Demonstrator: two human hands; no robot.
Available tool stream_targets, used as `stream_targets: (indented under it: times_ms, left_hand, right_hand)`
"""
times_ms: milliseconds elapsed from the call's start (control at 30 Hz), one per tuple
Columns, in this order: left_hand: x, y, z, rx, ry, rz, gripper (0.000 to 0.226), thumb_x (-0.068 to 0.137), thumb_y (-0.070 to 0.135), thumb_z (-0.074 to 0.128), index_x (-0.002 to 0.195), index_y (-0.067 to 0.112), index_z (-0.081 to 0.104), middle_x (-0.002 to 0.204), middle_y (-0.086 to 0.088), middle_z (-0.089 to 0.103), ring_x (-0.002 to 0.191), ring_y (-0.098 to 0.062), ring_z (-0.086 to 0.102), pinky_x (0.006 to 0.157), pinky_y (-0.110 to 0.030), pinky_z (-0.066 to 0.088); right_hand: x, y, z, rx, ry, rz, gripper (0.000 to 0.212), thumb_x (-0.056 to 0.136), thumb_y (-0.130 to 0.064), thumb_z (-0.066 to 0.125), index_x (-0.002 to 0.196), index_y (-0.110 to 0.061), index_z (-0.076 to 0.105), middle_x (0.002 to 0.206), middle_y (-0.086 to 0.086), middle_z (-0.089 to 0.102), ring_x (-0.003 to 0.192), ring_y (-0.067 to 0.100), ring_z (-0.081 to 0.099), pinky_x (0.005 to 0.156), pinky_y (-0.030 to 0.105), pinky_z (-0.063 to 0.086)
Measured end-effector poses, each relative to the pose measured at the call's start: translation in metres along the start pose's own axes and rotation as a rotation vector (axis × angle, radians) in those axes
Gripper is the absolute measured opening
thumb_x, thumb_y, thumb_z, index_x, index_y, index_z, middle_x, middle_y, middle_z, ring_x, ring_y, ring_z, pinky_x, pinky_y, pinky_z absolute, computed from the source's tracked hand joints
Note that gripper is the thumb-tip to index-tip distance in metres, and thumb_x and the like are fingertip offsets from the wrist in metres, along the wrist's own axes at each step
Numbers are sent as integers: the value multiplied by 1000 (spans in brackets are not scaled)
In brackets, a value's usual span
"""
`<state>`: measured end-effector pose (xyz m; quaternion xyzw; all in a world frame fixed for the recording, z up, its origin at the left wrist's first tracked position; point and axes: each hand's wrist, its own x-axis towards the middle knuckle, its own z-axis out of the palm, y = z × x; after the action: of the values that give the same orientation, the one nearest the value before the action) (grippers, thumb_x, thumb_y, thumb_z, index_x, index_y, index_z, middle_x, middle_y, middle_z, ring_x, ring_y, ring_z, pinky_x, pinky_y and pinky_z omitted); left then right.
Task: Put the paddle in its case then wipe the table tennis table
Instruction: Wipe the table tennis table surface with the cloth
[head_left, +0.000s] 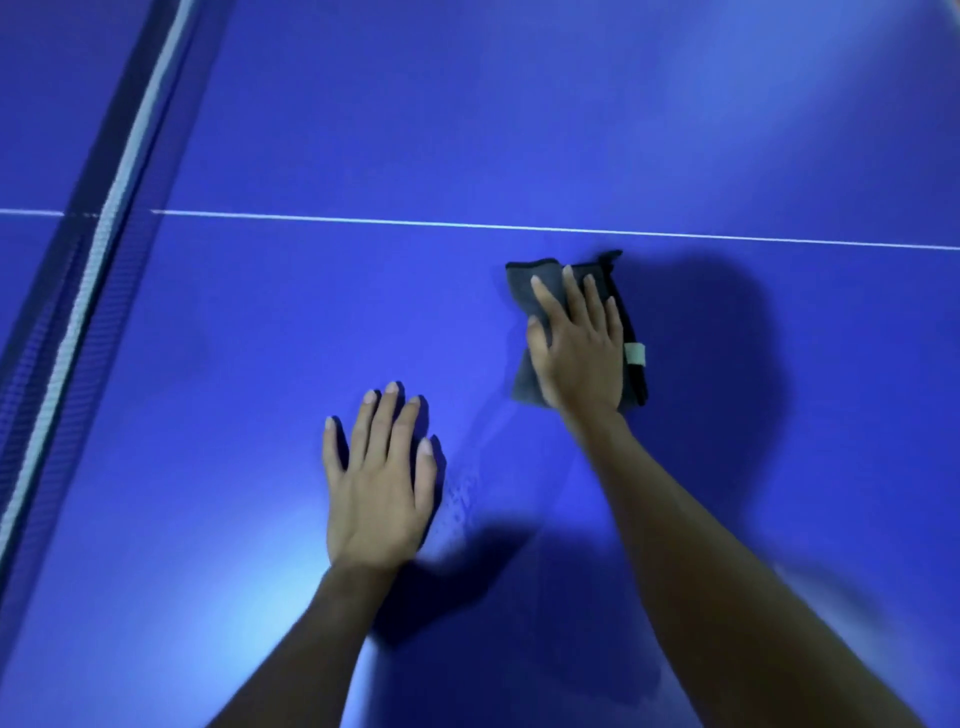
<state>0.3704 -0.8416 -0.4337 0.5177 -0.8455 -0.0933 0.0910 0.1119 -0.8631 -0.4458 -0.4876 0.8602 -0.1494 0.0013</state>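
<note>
Right hand (574, 343) pressed flat, fingers spread, on a folded grey cloth (524, 283) lying on the blue table tennis table (519, 130), just near of the white centre line (363, 220). Left hand (376, 478) rests flat and empty on the surface, nearer and to the left, damp streaks (467, 483) between them. The net (98, 249) runs along the far left; paddle and case aren't in view.

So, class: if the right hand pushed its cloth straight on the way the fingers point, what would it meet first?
The right hand, flat on the grey cloth, would probably cross the white line first; beyond it only bare blue table shows.
</note>
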Motion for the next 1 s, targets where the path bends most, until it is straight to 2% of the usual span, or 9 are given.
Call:
stream_targets:
  times_ms: [100,267,400,500,667,867,1000]
  left_hand:
    - [-3,0,1,-69,29,7,51,105,40,30,149,20,46,158,0,44,155,-20,26,124,-59,12]
    - [-9,-8,-7,-309,81,4,50,104,40,34,148,19,46,157,3,45,155,-16,23,127,-52,9]
    - [-14,-33,-20,-167,82,61,48,106,36,28,144,16,50,155,0,48,153,-20,29,127,-50,14]
    - [-14,-58,-22,-51,57,85,49,107,36,26,145,17,50,157,-2,45,152,-23,31,125,-52,16]
    - [-14,-64,-20,6,41,80,48,107,38,30,148,20,48,162,-2,38,153,-24,28,124,-56,17]
    - [-10,-62,-20,22,37,55,49,105,38,34,143,17,56,161,-4,41,151,-26,35,122,-59,22]
    - [-8,-63,-16,35,53,65,49,102,37,39,141,16,59,160,-5,43,150,-26,38,121,-59,24]
  right_hand:
    - [-68,-15,-5,-11,-14,1,55,103,-45,36,157,-37,43,169,1,33,158,24,25,129,44,15]
    - [-182,-43,-19,-25,-48,1,57,102,-43,35,159,-35,41,170,3,31,158,27,26,128,50,21]
    - [-256,-63,-25,-106,-105,14,59,104,-44,35,162,-35,34,172,3,26,158,28,23,127,51,22]
    - [-273,-68,-26,-113,-103,33,60,103,-44,35,162,-37,34,172,2,23,159,26,21,127,50,21]
    - [-227,-66,-18,-92,-93,35,61,102,-44,36,162,-38,32,173,1,20,161,23,15,129,49,17]
    - [-88,-65,-3,-100,-51,33,59,103,-45,29,161,-36,36,171,4,26,159,29,22,128,51,18]
    - [0,-64,14,-30,-28,59,57,104,-46,33,159,-37,38,172,2,26,159,27,20,129,48,14]
